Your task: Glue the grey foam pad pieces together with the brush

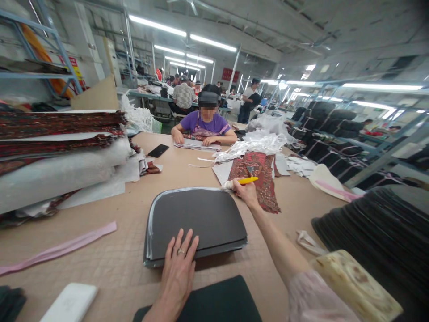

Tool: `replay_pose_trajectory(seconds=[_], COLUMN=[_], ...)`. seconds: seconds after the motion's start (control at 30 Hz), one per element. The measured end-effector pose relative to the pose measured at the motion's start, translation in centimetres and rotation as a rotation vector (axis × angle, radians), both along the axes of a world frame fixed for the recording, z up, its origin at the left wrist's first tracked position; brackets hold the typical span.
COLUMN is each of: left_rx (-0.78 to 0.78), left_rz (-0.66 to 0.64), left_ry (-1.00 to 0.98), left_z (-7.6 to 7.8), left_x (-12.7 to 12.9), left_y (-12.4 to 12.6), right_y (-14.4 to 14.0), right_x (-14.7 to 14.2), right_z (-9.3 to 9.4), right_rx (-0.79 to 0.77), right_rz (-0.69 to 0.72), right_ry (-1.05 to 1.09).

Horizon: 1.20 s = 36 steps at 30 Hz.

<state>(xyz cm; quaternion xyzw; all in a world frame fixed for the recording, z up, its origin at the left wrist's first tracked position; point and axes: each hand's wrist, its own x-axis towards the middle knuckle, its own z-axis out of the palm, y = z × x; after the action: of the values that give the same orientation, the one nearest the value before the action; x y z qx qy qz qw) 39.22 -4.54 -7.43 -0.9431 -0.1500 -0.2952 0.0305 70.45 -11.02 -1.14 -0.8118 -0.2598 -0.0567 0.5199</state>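
Observation:
A stack of dark grey panels with rounded corners lies on the table before me, with a whitish smear along its far and left edges. Spread flat on its near part is my left hand, a ring on one finger. My right hand grips a yellow-handled brush at the stack's far right corner; the pale brush end touches or nearly touches the edge. Just beyond that hand lies a red-brown patterned fabric piece. Closer to me is another dark panel, partly covered by my left forearm.
Piled patterned fabric and white sheets stand at the left. Dark panels are stacked at the right, beside a yellowish block. Opposite, a person handles sheets. A phone, pink strip and white device lie about.

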Motion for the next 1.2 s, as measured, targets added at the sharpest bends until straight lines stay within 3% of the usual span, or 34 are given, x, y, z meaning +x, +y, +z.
replay_pose_trajectory(seconds=[0.27, 0.53, 0.83, 0.93, 1.03, 1.13, 1.2], left_rx=[-0.051, -0.084, -0.156, -0.235, -0.337, -0.535, -0.710], left_rz=[-0.001, -0.015, -0.031, -0.022, -0.040, -0.019, -0.013], left_ry=[0.046, 0.070, 0.110, 0.155, 0.149, 0.010, -0.029], left_z=[0.4, 0.8, 0.9, 2.1, 4.7, 7.3, 7.9], left_x=[0.0, -0.1, -0.1, -0.1, -0.4, -1.5, -2.6], left_y=[-0.2, -0.5, -0.5, -1.2, -0.8, 2.3, 5.2], right_y=[-2.5, -6.9, -12.8, -14.4, -14.7, -13.0, -10.8], right_x=[-2.5, -6.4, -12.5, -14.9, -16.8, -18.3, -19.7], right_z=[-0.3, 0.1, 0.3, 1.1, 2.5, 3.6, 4.0], right_rx=[-0.165, -0.306, -0.218, -0.169, -0.077, -0.016, 0.013], right_rz=[-0.176, -0.209, -0.132, -0.143, -0.193, -0.117, 0.024], right_ry=[-0.064, -0.133, 0.039, 0.059, 0.052, 0.106, 0.202])
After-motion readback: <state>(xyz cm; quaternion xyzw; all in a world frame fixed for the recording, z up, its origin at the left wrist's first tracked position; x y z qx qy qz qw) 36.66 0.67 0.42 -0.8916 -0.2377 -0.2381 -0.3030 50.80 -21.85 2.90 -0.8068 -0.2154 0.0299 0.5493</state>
